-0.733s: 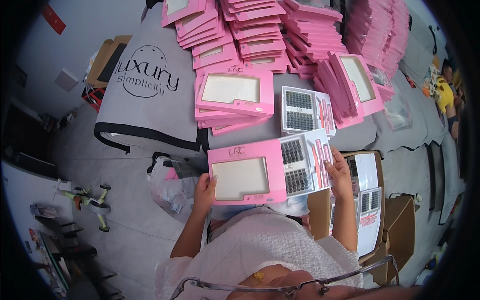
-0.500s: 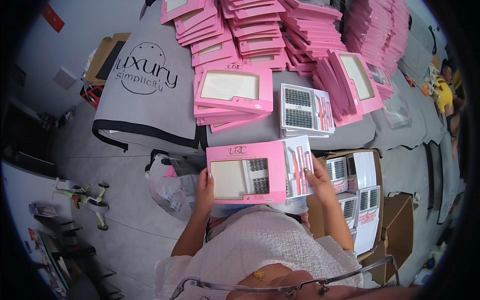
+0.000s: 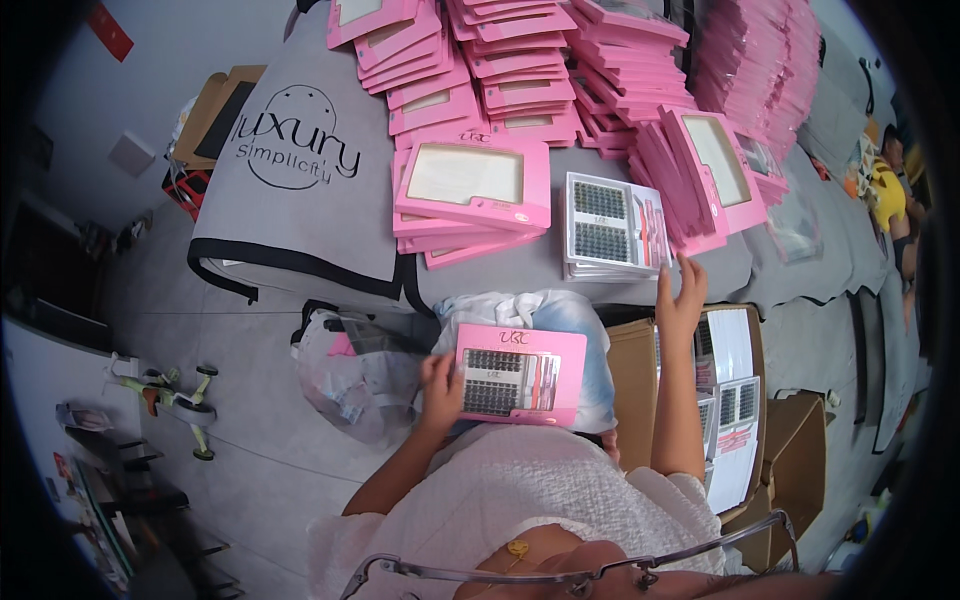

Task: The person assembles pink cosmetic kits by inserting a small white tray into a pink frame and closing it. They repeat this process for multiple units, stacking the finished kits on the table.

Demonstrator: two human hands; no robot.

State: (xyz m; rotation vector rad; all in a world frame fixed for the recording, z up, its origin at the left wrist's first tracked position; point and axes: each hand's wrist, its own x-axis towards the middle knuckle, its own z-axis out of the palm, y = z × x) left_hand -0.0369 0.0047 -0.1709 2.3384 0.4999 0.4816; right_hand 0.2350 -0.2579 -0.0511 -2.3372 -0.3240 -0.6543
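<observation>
A pink window box rests on my lap, with a white tray of false eyelash clusters showing through its clear front. My left hand grips the box at its left edge, with the fingers bent and partly out of sight. Raised to the right, my right hand is open with its fingers apart and nothing in it. Just beyond its fingertips stands a short stack of white lash trays on the grey sofa. Left of that stack lie several pink window boxes, the top one showing a blank window.
Piles of pink boxes cover the sofa's far side, and more lean in a row. At my right stands a cardboard carton of white trays. A plastic bag sits at my left. Another person is far right.
The lash tray, earlier half out at the right, is now inside the pink box. The box has come down onto my lap. My right hand has let go and moved up toward the tray stack.
</observation>
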